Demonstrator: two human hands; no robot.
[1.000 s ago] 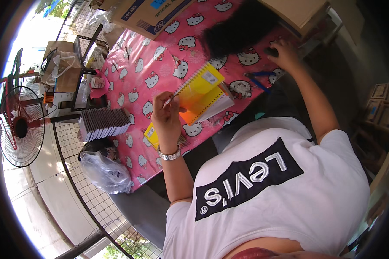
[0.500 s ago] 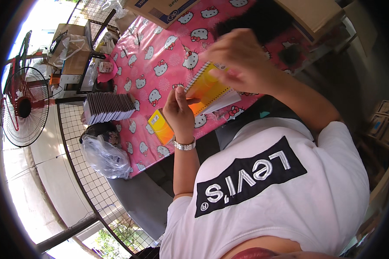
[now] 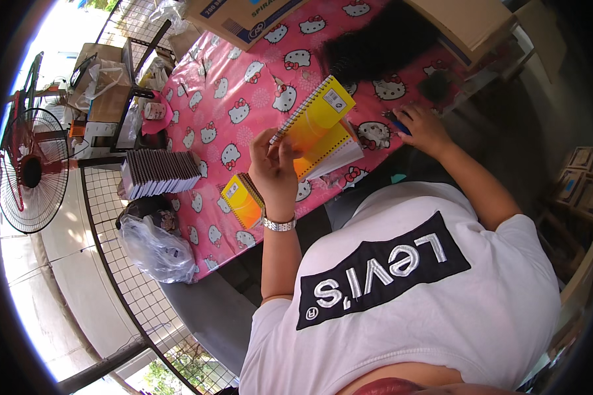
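My left hand (image 3: 273, 164), a metal watch at its wrist, is closed on the lower end of a yellow-orange spiral notebook (image 3: 329, 108) and holds it tilted. A dark coil runs along its left edge, and its far end sticks out past the cover. Underneath lies another yellow-orange notebook (image 3: 323, 157) with punched holes along its edge and white pages showing. To the right, my right hand (image 3: 425, 130) is on the pink tablecloth, fingers closed around a small blue-handled tool (image 3: 396, 123); its kind is unclear. A short stack of yellow spiral notebooks (image 3: 242, 201) sits left of my left wrist.
A heap of black coils (image 3: 382, 43) lies at the far side. Cardboard boxes (image 3: 247, 20) stand at the back. A row of bound notebooks (image 3: 159, 173) and a clear plastic bag (image 3: 155, 247) are at the left edge, with a fan (image 3: 33, 168) beyond.
My right hand has moved from above the notebook down to the right and onto the blue-handled tool. The notebook in my left hand is more fully in sight.
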